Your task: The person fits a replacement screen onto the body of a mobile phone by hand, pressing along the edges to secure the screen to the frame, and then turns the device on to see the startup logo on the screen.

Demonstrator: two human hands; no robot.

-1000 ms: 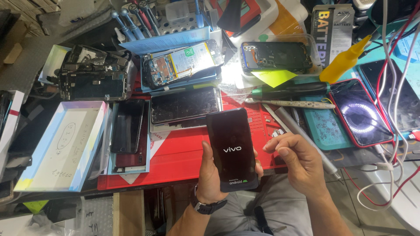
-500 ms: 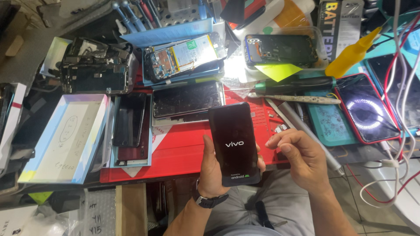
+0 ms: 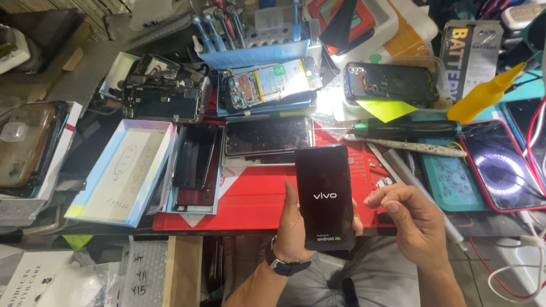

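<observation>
My left hand [image 3: 293,227] grips a black smartphone [image 3: 324,196] upright over the near edge of a red work mat [image 3: 250,199]. The phone's screen is dark with a small white logo in the middle. A dark watch sits on that wrist. My right hand [image 3: 412,219] hovers just right of the phone, fingers curled loosely and holding nothing, its fingertips close to the phone's right edge.
Opened phones [image 3: 267,85] and loose screens [image 3: 267,136] crowd the bench behind. An open white box [image 3: 122,170] lies left, a teal mat [image 3: 449,176] and a lit red phone [image 3: 503,167] right. A yellow squeeze bottle [image 3: 486,94], a screwdriver [image 3: 406,129] and cables lie nearby.
The view has shifted slightly; the phone stays in my left hand with the logo still lit, and my right hand has stayed beside it.
</observation>
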